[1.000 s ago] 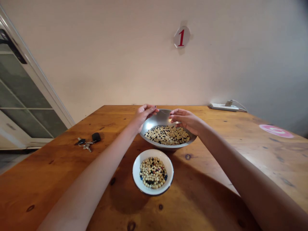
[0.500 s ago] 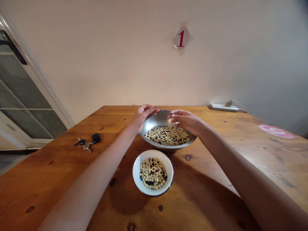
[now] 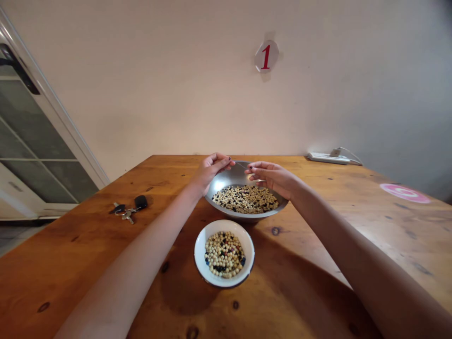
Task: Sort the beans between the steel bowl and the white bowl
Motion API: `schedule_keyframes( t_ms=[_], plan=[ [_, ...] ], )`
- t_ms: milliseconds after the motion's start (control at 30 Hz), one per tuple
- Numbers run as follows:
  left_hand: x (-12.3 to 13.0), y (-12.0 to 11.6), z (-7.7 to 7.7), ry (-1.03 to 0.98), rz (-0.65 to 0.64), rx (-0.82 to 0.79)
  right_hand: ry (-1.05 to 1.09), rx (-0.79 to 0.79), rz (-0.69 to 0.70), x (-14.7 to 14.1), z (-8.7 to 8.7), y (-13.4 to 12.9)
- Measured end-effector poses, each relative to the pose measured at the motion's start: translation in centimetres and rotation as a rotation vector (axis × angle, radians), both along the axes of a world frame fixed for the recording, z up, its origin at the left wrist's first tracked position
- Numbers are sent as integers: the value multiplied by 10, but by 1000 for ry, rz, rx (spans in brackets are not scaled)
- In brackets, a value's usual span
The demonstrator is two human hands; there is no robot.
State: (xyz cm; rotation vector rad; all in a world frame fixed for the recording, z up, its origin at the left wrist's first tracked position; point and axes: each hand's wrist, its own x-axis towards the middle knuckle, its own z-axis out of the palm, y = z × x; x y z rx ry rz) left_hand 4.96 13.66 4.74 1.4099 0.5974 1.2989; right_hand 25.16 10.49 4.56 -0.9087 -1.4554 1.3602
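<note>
My left hand pinches one end of a thin, pale string above the left rim of a metal bowl. Over the bowl's right side, my right hand has its thumb and index finger closed on the other end. The string spans the small gap between the fingertips. Many cream and dark beads lie in the metal bowl. Nearer to me stands a white bowl holding cream, black and a few coloured beads.
Keys with a black fob lie on the wooden table at the left. A white power strip sits at the back right, and a pink round sticker is at the right. A wall rises behind.
Both hands hold nearly the same place. The fingertips have come very slightly closer together, and the string between them looks a little straighter.
</note>
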Motion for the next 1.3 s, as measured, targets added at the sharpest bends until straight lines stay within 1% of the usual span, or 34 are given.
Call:
schedule_keyframes(
  t_ms=[500,600,667,733,800,867,933,1033,1133,1300],
  plan=[
    [0,0,0,-32,3,19,-5,3,4,2,-1,2],
    [2,-1,-1,-36,-2,27,-15,14,-7,1,-2,1],
    [3,-2,-1,-34,16,43,-35,21,-37,1,-2,1],
    [5,-2,-1,-17,35,62,-73,10,-96,1,-3,1],
    [5,0,-2,16,10,85,-92,5,-155,1,-3,1],
    [4,1,-2,56,-6,137,-97,8,-145,1,-2,1],
    [3,0,-3,103,8,157,-75,15,-90,2,-1,0],
    [2,-1,-2,110,-5,228,-78,11,-55,2,0,-2],
    [3,-2,-1,160,-12,268,-102,30,-57,1,0,-3],
    [5,-3,0,283,35,314,-164,45,-102,0,0,-3]
  ],
)
